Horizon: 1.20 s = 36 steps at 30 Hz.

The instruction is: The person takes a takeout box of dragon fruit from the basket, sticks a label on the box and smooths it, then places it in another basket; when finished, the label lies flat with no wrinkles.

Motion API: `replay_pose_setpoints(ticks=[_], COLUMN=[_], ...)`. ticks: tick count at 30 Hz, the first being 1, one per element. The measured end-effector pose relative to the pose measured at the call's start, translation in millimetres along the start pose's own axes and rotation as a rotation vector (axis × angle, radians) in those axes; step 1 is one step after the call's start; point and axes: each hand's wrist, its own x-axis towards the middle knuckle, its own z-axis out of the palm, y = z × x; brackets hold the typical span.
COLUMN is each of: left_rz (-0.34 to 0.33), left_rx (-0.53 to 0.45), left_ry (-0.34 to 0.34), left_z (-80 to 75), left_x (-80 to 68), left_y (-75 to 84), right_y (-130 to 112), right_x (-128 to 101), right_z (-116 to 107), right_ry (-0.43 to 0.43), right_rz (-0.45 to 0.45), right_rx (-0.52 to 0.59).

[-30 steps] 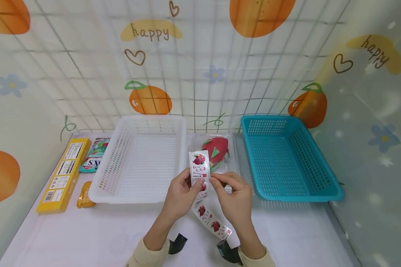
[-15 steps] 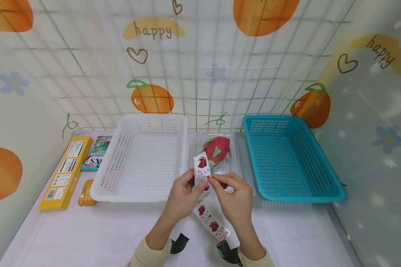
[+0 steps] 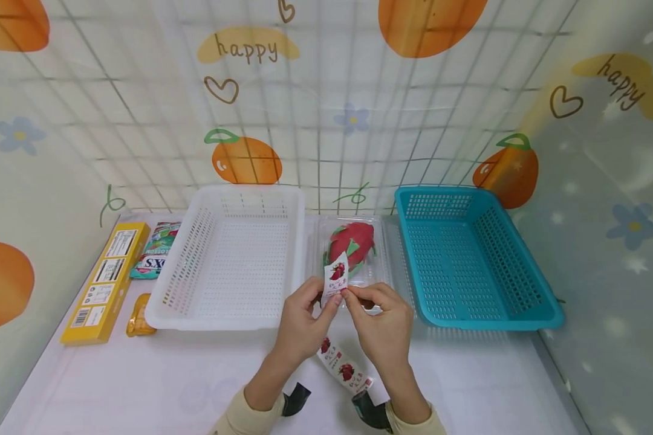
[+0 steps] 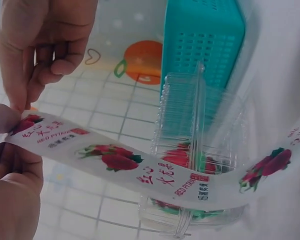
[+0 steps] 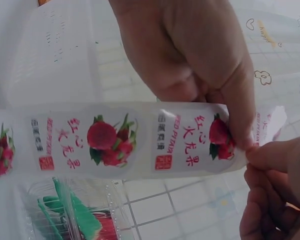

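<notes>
Far left: yellow box [image 3: 105, 283], green packet [image 3: 155, 258], small orange packet [image 3: 138, 316]. Left of centre: white basket [image 3: 230, 258]. Near centre: left hand [image 3: 303, 320] and right hand [image 3: 378, 320], close together, both pinching the upper end of a label strip [image 3: 335, 279] printed with dragon fruit; its tail hangs below. Behind: clear clamshell box [image 3: 352, 249] holding a dragon fruit. Right: teal basket [image 3: 468, 257].

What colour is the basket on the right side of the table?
The right-hand basket is teal blue with a perforated mesh pattern, clearest in the head view.
</notes>
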Motion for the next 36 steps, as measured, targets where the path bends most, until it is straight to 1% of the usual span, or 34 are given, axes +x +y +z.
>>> replay_pose_setpoints(ticks=[3, 8, 10, 16, 18, 20, 22, 27, 30, 32, 34, 36], left_rz=[0.038, 0.098, 0.115, 0.213, 0.229, 0.22, 0.189, 0.07, 0.015, -0.004, -0.008, -0.006], left_rx=[0.06, 0.127, 0.145, 0.174, 0.168, 0.154, 0.127, 0.006, -0.067, -0.1, -0.121, -0.137], left_ry=[0.032, 0.069, 0.079, 0.105, 0.108, 0.107, 0.104, 0.094, 0.082, 0.073, 0.069, 0.076], left_z=[2.2, 5.0, 5.6, 6.9, 7.0, 6.8, 6.7, 5.7, 5.0, 5.0, 5.1, 5.2], left_x=[-1.0, -2.9, -3.4, -2.8, -2.3, -2.0, -2.0, -3.6, -4.1, -4.1, -3.7, -3.2], left_y=[-0.9, -2.6, -3.5, -6.1, -6.6, -6.3, -6.0, -4.7, -4.2, -4.5, -4.6, -4.7], right_y=[0.0, 0.3, 0.6, 2.3, 3.1, 3.9, 4.2, 3.7, 3.2, 3.1, 3.3, 3.4], right_x=[-0.7, -1.4, -1.5, -1.1, -0.6, -0.3, 0.1, 1.6, 2.5, 2.7, 2.5, 2.1], right_z=[0.7, 1.8, 2.2, 1.9, 1.7, 1.6, 1.2, -0.2, -0.8, -1.0, -1.0, -0.7], right_ry=[0.014, 0.029, 0.03, 0.029, 0.02, 0.007, -0.012, -0.056, -0.066, -0.066, -0.058, -0.04], right_rz=[-0.001, -0.015, -0.019, -0.03, -0.019, 0.0, 0.028, 0.092, 0.115, 0.119, 0.11, 0.08], right_rx=[0.002, 0.009, 0.014, 0.031, 0.046, 0.064, 0.075, 0.083, 0.086, 0.082, 0.078, 0.077])
